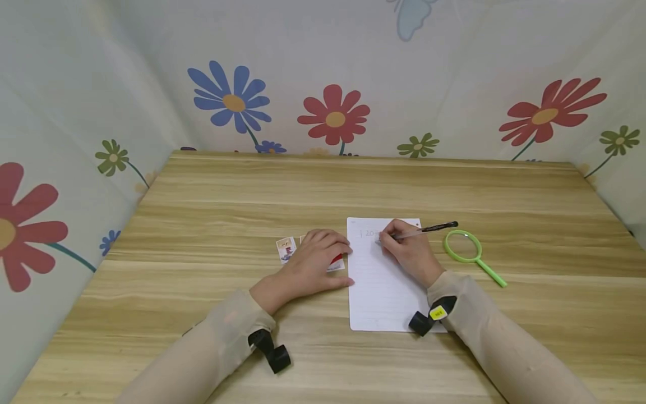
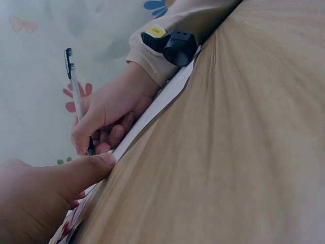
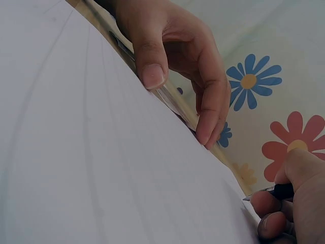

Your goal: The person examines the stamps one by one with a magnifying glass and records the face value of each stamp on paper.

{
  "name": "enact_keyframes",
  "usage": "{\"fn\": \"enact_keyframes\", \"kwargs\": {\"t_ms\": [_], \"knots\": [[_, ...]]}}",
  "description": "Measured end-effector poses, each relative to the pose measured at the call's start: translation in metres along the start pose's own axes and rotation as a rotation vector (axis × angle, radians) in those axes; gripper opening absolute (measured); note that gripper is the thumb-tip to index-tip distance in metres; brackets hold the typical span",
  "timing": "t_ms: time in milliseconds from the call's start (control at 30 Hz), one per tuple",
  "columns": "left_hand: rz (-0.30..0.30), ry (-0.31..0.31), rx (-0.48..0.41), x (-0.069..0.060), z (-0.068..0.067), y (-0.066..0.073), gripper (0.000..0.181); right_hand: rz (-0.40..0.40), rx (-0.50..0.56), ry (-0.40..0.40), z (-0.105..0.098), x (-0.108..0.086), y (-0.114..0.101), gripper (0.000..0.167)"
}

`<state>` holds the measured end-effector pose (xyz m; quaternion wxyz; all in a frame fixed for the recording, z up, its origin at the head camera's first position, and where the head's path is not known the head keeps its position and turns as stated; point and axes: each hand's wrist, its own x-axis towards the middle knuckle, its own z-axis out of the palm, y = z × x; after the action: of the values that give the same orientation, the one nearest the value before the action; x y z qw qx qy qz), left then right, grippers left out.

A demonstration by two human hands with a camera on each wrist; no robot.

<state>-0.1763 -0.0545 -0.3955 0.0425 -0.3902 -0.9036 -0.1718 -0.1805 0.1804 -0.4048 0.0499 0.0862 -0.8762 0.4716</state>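
I see right hand (image 1: 411,252) pinching pen (image 1: 438,227) near its lower end, barrel slanting up past the grip | pen over far half of paper (image 1: 378,297), well in from far edge of tabletop (image 1: 252,191) | left hand (image 1: 315,266) spread at paper's left edge, over cards (image 1: 285,250)

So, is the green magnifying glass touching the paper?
Apart. The head view shows it: a strip of bare wooden table separates the magnifying glass's round rim from the paper's right edge.
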Motion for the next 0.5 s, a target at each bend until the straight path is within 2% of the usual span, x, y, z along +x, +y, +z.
{"fn": "enact_keyframes", "kwargs": {"t_ms": [167,500], "knots": [[0.003,0.004,0.003,0.0001,0.0,-0.0007,0.053,-0.001,-0.013,-0.008,-0.0004,0.0001,-0.0002,0.009],[-0.007,-0.009,-0.008,-0.0001,-0.0005,0.0004,0.053,-0.069,-0.005,-0.016,-0.0012,-0.0015,0.0012,0.015]]}}
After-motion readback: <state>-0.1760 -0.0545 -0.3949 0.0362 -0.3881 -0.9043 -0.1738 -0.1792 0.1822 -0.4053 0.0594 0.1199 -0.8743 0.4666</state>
